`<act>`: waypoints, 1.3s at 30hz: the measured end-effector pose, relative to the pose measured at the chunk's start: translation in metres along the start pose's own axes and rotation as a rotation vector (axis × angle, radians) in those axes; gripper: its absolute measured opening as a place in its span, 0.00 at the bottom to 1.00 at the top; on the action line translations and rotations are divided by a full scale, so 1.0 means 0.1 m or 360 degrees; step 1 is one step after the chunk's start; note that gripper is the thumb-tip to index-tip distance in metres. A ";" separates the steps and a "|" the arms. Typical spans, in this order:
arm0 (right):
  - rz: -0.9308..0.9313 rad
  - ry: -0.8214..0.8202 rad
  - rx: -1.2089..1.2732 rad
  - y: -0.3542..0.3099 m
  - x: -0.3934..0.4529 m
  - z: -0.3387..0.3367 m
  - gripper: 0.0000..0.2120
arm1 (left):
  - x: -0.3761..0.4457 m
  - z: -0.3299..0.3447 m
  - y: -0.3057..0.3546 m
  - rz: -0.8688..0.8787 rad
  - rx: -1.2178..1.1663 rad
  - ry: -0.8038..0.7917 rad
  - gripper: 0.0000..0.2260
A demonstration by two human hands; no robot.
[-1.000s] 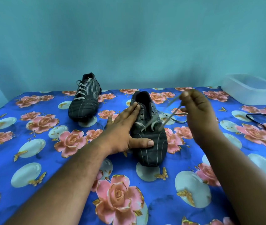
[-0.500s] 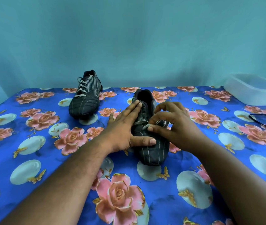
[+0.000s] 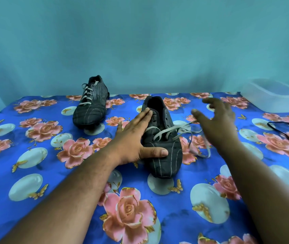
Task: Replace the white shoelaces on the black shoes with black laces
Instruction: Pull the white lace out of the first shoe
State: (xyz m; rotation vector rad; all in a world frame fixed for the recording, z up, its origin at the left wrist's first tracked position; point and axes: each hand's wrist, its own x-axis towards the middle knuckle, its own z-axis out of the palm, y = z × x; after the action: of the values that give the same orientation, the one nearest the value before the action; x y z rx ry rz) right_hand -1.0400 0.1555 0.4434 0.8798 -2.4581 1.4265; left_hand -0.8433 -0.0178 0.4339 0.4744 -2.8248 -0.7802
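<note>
Black near shoe [image 3: 163, 152] rests mid-bench, left hand [image 3: 136, 136] flat on it with fingers straight, white lace [image 3: 179, 132] half-loosened trailing right, right hand [image 3: 217, 118] spread wide above, holding nothing.

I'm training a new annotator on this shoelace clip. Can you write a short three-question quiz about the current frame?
1. True or false: the far shoe is fully laced in white.
2. Which hand rests on the near shoe?
   A. left hand
   B. right hand
3. Fill in: the white lace stays threaded only near the shoe's ____.

Key: 1 true; 2 A; 3 toe.
</note>
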 end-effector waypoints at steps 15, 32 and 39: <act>-0.0454 -0.0308 0.0578 -0.35 -0.23 0.09 0.05 | 0.00 0.00 0.01 -0.0016 -0.0034 0.0005 0.65; -0.1024 -0.0450 -0.0007 -0.31 -0.32 0.20 0.05 | 0.00 0.01 0.01 -0.0004 -0.0026 0.0023 0.64; -0.0285 0.0090 0.0397 -0.24 -0.12 0.04 0.06 | 0.00 0.00 0.00 -0.0014 -0.0029 0.0008 0.65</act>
State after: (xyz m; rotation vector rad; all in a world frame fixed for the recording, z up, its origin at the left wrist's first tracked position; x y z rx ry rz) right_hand -1.0162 0.1480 0.4538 1.0613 -2.1304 1.6896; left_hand -0.8437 -0.0176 0.4339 0.4856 -2.8101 -0.8045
